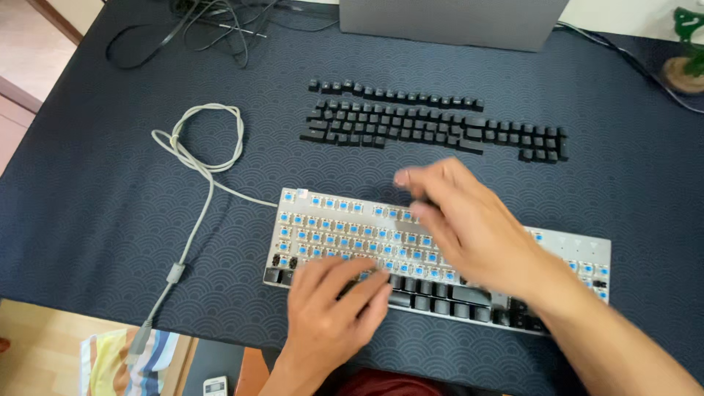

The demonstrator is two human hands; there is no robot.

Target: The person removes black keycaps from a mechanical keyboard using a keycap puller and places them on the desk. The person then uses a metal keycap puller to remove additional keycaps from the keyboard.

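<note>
Table [110, 220], covered edge to edge by a dark navy mat printed with a fine repeating wave-scale pattern; the pale wood floor shows past its left edge and at the lower left corner. On the mat, near the front edge: one silver-framed keyboard [579, 253], most of its caps stripped so that rows of blue switches stand bare, with black caps seated only along the bottom row and at the lower left end. Left hand [334, 308] — palm down, fingers loosely spread, fingertips resting on the bottom row of caps, nothing held. Right hand [469, 227] — reaching in from the right across the middle of the keyboard, fingers extended and blurred; whether it pinches a cap cannot be told. Behind the keyboard, well apart from it: loose black keycaps [433, 125] laid out in neat rows on the mat, following the layout of a board. Grey cable [194, 220], running from the keyboard's upper left corner, coiled in a loop to the left and trailing off the front edge of the table. Far edge: a grey box-like case [451, 22], a tangle of black wires [198, 26] to its left, another black lead passing to its right. Upper right corner: a small green plant on a round wooden base [686, 70]. Lower left, below the table: striped cloth [117, 363] in yellow, blue and white, and a small white remote [215, 386].
</note>
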